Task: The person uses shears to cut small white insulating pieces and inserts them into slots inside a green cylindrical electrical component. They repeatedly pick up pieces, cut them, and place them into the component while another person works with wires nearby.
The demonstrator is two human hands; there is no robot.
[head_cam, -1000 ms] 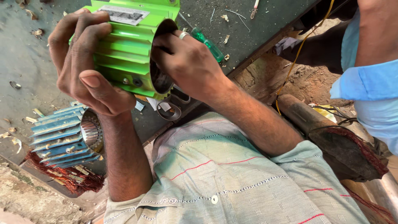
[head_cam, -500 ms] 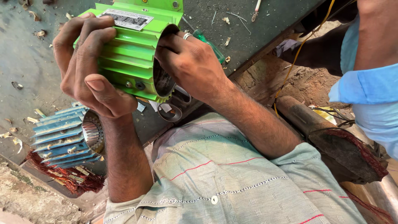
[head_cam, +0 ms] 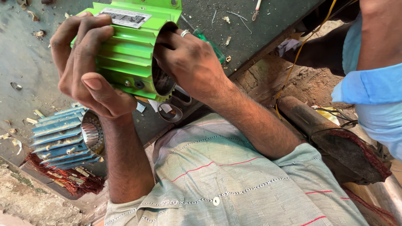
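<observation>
- Your right hand (head_cam: 190, 67) reaches into the green motor housing (head_cam: 125, 54); its fingertips are hidden inside the bore.
- The housing's top is cut off by the upper frame edge.
- Behind the housing, a green-handled tool (head_cam: 209, 44) is mostly covered by your right hand.
- The housing label's print is too small to read.

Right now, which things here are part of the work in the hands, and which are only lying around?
In the work:
- green finned motor housing
- left hand, gripping it
- right hand, fingers inside its open end

Lying about:
- blue finned motor housing
- copper wire bundle
- green-handled screwdriver
</observation>
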